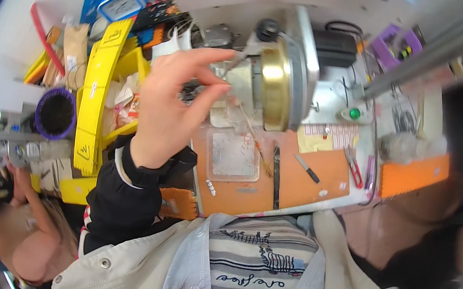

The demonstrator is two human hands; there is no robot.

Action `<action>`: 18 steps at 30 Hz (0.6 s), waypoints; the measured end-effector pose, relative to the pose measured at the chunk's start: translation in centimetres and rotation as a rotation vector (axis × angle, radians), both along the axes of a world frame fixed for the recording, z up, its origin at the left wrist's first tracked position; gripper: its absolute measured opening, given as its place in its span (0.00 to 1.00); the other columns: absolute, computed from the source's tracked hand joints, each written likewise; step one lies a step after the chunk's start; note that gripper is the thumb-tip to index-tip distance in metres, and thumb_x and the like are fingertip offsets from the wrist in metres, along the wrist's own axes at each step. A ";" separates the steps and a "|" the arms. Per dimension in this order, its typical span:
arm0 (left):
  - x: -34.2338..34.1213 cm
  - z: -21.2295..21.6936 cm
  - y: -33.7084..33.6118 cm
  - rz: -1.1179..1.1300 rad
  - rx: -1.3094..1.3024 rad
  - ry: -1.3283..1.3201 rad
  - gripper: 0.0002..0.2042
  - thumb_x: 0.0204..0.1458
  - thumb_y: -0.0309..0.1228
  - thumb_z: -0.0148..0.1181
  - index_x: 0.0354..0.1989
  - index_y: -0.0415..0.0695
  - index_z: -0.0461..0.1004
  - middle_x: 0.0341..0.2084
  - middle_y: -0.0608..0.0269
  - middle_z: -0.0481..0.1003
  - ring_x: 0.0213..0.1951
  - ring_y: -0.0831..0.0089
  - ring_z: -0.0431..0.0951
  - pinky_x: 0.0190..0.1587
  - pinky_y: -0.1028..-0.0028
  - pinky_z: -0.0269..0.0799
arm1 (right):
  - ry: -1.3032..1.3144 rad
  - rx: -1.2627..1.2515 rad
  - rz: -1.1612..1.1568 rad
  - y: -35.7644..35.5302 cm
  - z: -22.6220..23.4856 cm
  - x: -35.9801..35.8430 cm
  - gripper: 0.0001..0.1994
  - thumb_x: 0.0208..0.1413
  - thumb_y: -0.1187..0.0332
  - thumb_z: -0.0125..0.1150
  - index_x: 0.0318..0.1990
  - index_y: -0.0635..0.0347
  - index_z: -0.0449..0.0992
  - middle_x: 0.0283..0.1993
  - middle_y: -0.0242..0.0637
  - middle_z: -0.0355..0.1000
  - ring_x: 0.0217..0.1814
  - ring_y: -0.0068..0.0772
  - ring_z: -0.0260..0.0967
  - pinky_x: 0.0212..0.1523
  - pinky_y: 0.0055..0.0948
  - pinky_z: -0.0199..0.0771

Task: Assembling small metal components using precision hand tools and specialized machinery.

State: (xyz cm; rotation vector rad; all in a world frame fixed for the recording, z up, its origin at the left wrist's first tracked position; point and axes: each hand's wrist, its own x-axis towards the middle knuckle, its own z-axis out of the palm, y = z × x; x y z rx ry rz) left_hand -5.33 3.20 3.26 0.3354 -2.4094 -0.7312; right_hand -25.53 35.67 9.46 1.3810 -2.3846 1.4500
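Note:
My left hand, in a black cuff, is raised over the left part of the bench. Its index finger and thumb are stretched out to the right with a gap between their tips. A thin grey sliver shows by the fingertips, and I cannot make out whether it touches them. Just right of them stands a machine with a brass-coloured wheel. A thin pale cord runs from below the thumb down past a clear shallow plastic tray. My right hand is out of view.
On the orange-brown mat lie a black strip, a small knife and a red-handled tool. Yellow bins and a purple round container stand left. A purple basket is at back right. Another person sits at lower left.

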 end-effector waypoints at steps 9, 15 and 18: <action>0.3 0.2 1.5 0.071 0.187 0.031 0.20 0.46 0.16 0.64 0.51 0.40 0.77 0.25 0.65 0.79 0.33 0.77 0.78 0.44 0.75 0.70 | -0.032 -0.110 -0.003 4.4 1.6 -0.9 0.13 0.57 0.66 0.59 0.49 0.56 0.75 0.47 0.32 0.74 0.42 0.27 0.68 0.40 0.27 0.66; 2.0 0.3 0.6 0.136 0.073 0.017 0.20 0.45 0.17 0.65 0.51 0.40 0.77 0.25 0.65 0.80 0.33 0.77 0.78 0.43 0.75 0.70 | -0.033 -0.178 0.063 3.1 2.7 -1.5 0.14 0.57 0.65 0.59 0.50 0.57 0.74 0.48 0.33 0.73 0.44 0.29 0.67 0.42 0.29 0.65; 1.5 0.5 1.0 0.110 0.211 0.018 0.21 0.45 0.17 0.65 0.51 0.41 0.77 0.25 0.66 0.80 0.33 0.77 0.77 0.43 0.75 0.70 | -0.043 -0.197 0.100 3.6 3.6 -2.3 0.15 0.57 0.65 0.58 0.50 0.57 0.74 0.49 0.34 0.73 0.45 0.30 0.66 0.43 0.31 0.64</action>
